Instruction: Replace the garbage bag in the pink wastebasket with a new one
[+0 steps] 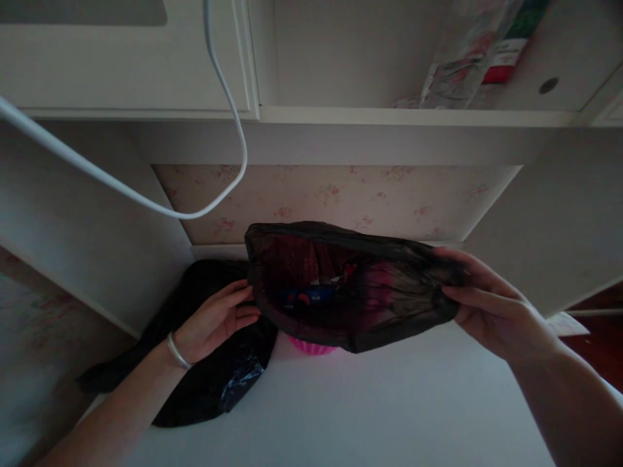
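Two black bags show. At lower left, one black bag (209, 383) lies crumpled. The left hand (214, 321), fingers slightly apart, touches the thin see-through bag (350, 285) at frame centre, stretched long left-to-right, mouth facing the viewer. The right hand (487, 305) pinches its right edge.

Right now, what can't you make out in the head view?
- Pink bin: the black bag covers all but a bit of its base.
- Blue item inside: too dim to identify.
- Right hand: its fingertips are hidden by gathered plastic.
- Package on the shelf: cut off by the top edge.
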`<state>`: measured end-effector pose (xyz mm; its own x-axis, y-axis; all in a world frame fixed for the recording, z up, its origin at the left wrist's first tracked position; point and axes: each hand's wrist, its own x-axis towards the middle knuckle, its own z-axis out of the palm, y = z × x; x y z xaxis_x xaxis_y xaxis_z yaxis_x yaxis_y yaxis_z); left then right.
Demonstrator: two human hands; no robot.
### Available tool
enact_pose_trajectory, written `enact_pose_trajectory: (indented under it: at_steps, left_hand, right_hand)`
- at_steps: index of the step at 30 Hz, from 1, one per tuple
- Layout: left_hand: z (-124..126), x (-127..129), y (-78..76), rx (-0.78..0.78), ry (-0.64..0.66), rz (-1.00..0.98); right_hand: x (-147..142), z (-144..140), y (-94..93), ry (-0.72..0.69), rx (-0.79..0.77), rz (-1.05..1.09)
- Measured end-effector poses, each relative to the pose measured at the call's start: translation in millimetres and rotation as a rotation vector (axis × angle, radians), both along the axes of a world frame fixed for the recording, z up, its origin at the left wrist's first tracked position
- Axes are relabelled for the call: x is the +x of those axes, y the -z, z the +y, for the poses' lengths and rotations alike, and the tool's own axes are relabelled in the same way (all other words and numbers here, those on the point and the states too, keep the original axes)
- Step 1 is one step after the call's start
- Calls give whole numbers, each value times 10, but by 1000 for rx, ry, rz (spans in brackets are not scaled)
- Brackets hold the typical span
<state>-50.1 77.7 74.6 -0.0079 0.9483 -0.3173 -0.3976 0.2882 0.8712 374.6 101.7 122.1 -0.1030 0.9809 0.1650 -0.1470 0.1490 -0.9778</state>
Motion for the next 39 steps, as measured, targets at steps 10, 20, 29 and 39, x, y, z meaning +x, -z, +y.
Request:
enact_pose_trajectory:
  at_steps: [10,20,29,39]
  left_hand:
    - [5,-123,-49,68,-47,-34]
    - [66,0,-78,90,-59,-22]
    - [2,-3,-210,184,-222,-65]
    - [-138,-111,-569,286,-282,-99]
  right_hand:
    - [109,-119,-6,-100,365,-465]
    - [-175,-141,-262,-76,798,-995]
    - [-297,-42,-334,-5,798,-756]
    - [-524,43,-373,251,583,-603]
